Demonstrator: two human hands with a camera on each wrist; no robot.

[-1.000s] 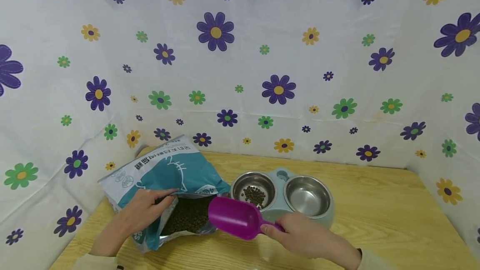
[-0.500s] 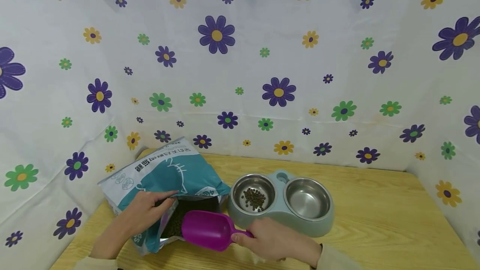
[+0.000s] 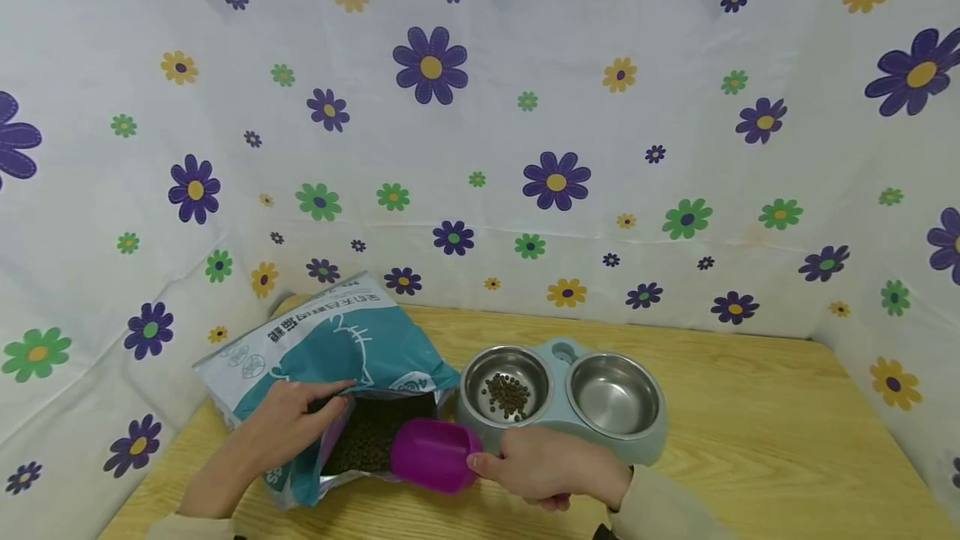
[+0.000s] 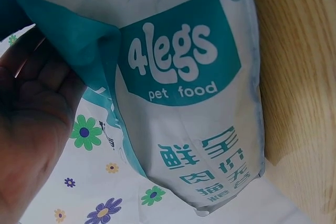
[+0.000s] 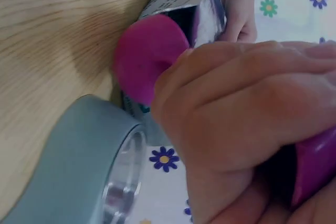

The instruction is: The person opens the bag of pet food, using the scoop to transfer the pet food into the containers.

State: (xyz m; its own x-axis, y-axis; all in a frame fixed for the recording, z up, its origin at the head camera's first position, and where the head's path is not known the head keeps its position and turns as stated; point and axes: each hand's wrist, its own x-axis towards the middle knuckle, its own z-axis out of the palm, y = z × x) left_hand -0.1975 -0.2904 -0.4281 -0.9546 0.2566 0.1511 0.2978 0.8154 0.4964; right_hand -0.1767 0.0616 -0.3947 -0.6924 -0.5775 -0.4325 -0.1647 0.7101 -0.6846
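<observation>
A teal-and-white pet food bag (image 3: 367, 340) lies on its side at the left, its mouth facing me and brown kibble showing inside. My left hand (image 3: 281, 432) holds the upper rim of that mouth; in the left wrist view, the fingers of the left hand (image 4: 37, 93) are partly behind the teal flap. With my right hand (image 3: 551, 461) I grip the handle of a purple scoop (image 3: 435, 455). The scoop's front end is at the bag's opening; its inside looks dark purple, and whether it carries kibble I cannot tell. The right wrist view shows its rounded back (image 5: 149, 59).
Right of the bag stands a pale blue double feeder (image 3: 558, 407). Its left steel bowl (image 3: 480, 365) has a small heap of kibble (image 3: 507, 396); the right steel bowl (image 3: 615, 397) shows bare metal. Wooden tabletop (image 3: 772, 432) extends to the right, below a flowered cloth backdrop (image 3: 495, 132).
The scoop has moved left and down from near the left bowl into the bag's mouth, then slightly back right with its handle end turned toward me. My left hand has stayed on the bag.
</observation>
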